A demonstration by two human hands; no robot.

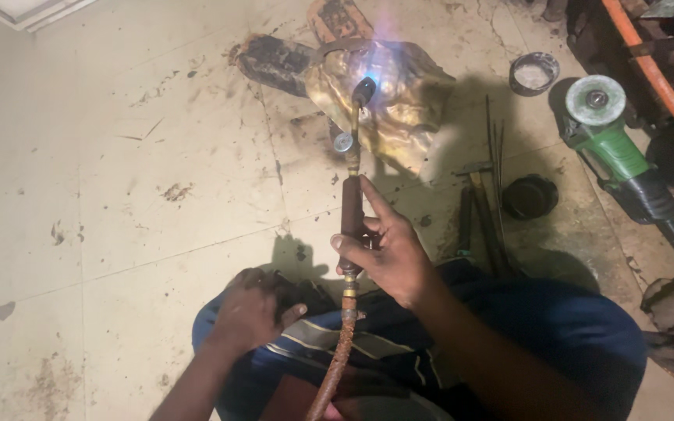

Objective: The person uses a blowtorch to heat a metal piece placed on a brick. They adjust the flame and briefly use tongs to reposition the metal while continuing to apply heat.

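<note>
1. Torch (352, 204): a long, slim gas torch with a dark brownish handle, brass-coloured fittings and a thin neck ending in a dark nozzle, from which a blue flame burns.
2. Right hand (390, 251) is wrapped around the torch handle, thumb across it and forefinger stretched along the barrel.
3. Hose (335, 366), rust-orange and braided in texture, runs from the handle's brass end back past the wrist toward the person's lap.
4. Brass sheet piece (395, 101), crumpled, shiny and golden, lies on the floor beyond the right hand's fingertips, directly under the flame.
5. Left hand (253, 310) rests loosely curled on the knee, holding nothing, just beside the hose.
6. Green angle grinder (614, 144) with a round grey disc lies well off to the right hand's outer side; thin metal rods (494, 168) lie nearer.
</note>
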